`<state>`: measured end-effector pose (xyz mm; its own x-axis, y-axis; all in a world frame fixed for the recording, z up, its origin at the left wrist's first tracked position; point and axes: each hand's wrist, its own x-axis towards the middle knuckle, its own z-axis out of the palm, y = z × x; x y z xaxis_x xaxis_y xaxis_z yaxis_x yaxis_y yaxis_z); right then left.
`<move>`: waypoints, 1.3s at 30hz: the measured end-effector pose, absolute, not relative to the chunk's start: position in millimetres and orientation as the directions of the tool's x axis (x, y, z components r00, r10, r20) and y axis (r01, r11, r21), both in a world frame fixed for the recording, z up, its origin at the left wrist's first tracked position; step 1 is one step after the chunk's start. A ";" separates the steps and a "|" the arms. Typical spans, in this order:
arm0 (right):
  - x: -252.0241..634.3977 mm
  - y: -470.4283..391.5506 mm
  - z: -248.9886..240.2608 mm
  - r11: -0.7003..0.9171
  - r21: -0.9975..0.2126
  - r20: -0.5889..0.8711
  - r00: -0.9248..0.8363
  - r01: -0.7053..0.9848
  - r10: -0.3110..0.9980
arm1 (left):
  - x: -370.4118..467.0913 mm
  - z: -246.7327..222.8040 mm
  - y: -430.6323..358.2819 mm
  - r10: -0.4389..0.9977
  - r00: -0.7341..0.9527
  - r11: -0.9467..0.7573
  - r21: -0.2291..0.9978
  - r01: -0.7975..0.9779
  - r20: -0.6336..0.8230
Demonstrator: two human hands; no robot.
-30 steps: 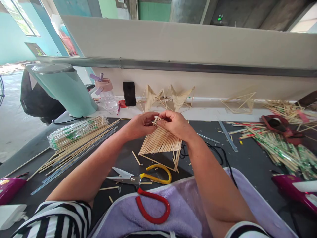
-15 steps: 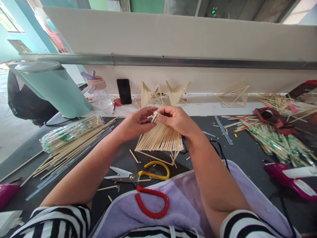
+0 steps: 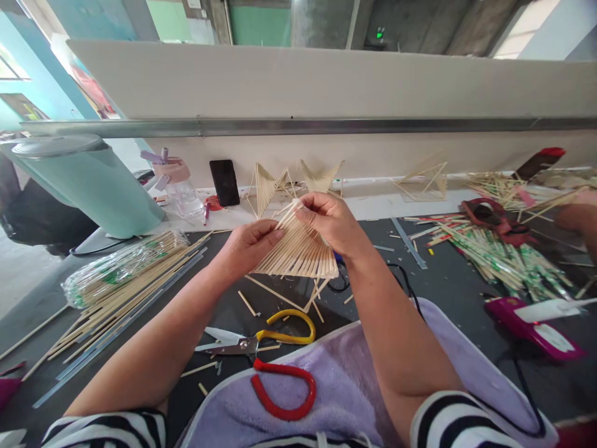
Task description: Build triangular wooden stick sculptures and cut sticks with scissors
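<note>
A model of thin wooden sticks [image 3: 298,254], laid side by side in a fan, is held up over the dark table between both hands. My left hand [image 3: 249,246] pinches its left edge, thumb on top. At the top corner, my right hand [image 3: 330,223] has thumb and fingers closed on the model, where a whitish blob shows at the tip. Below it, a triangle of sticks [image 3: 305,305] forms the lower frame. Scissors [image 3: 261,342] with one yellow and one red handle lie open in front, partly over a purple towel [image 3: 345,373].
On the left lie loose sticks and a wrapped stick bundle [image 3: 125,267], near a mint bin-like container [image 3: 93,186] and a water bottle [image 3: 175,183]. A phone [image 3: 224,182] leans on the wall beside finished stick models [image 3: 317,177]. A magenta glue gun [image 3: 532,326] and another person's hand [image 3: 581,224] are at right.
My left hand has moved down from the tip to the model's left edge. My right hand stays at the top. Another person's hand has come in at the right; the view has shifted slightly.
</note>
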<state>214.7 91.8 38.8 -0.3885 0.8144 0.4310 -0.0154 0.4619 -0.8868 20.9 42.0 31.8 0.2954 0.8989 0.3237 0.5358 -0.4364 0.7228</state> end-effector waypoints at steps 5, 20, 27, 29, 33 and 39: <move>203.4 93.1 30.1 0.437 -0.899 0.404 -0.436 -0.027 0.804 | 20.8 29.2 45.6 0.906 0.286 -0.416 0.777 0.472 0.312; 188.5 102.5 10.9 0.437 -0.897 0.394 -0.320 0.072 0.861 | 24.0 19.9 48.4 0.918 0.156 -0.384 0.718 0.581 0.365; 190.4 102.1 18.8 0.606 -0.697 0.546 -0.264 0.384 0.795 | 24.9 12.3 54.5 0.919 0.153 -0.379 0.707 0.597 0.364; 193.3 104.0 20.3 0.634 -0.648 0.576 -0.272 0.422 0.771 | 22.5 10.7 57.3 0.918 0.128 -0.371 0.701 0.609 0.375; 201.4 109.5 19.8 0.578 -0.643 0.591 -0.154 0.503 0.792 | 13.6 13.5 61.7 0.913 0.055 -0.341 0.680 0.649 0.405; 207.4 120.0 11.9 0.407 -0.705 0.484 -0.025 0.581 0.875 | 3.0 30.1 56.8 0.852 0.004 -0.364 0.588 0.722 0.523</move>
<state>207.4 120.0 11.9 -0.0247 0.8746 0.4842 0.5809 0.4067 -0.7051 3.0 56.8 30.1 0.0041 0.8524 0.5229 0.7221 -0.3643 0.5881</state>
